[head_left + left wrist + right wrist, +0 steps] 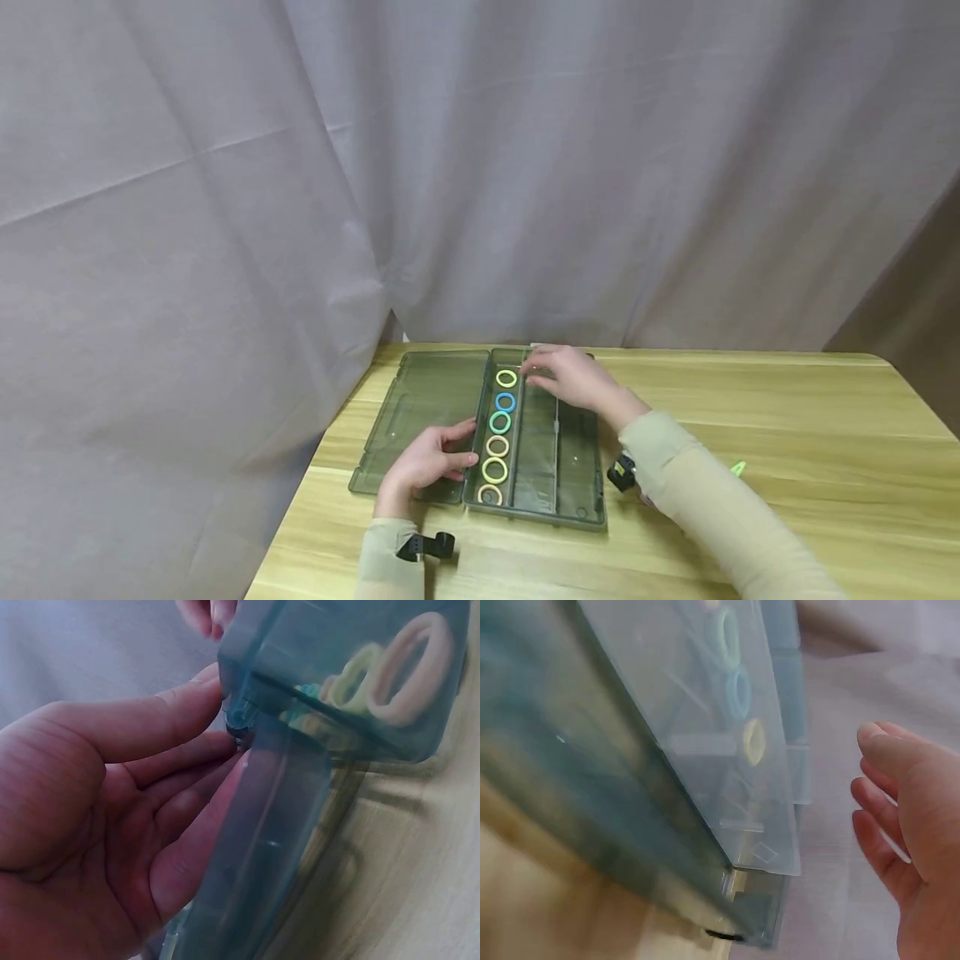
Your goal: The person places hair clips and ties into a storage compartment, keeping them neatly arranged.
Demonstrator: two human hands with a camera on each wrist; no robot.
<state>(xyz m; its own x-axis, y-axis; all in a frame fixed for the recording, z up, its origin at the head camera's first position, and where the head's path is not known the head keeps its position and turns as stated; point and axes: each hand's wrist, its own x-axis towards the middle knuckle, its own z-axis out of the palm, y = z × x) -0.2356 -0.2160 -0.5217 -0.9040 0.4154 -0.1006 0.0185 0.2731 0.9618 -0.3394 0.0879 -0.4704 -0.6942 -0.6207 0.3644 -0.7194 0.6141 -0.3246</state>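
A grey curtain [525,167] hangs behind a wood-grain worktop [787,408]. In the head view, the box [555,520] stands open, its long axis running away from the person and its lid [431,387] folded out to the left. Six rings [498,432] lie in one row along the box's left compartment, parallel to that axis. The right hand [573,377] is over the far part of the box, just right of the far yellow ring and the nearer hand to it. The left hand [429,458] is over the lid, fingers parted, at the box's hinge side beside the row's nearer half. The worktop's far edge runs close behind the box; its left edge is near the lid; wide worktop stretches to the right, where a small green thing [738,468] lies.

In the left wrist view, the left thumb rests along the box's corner, the other fingers reaching the hinge, extended rather than clenched.

In the right wrist view, the right hand is loosely bent, with nothing visible in its fingers, and a gap shows between them and the box.
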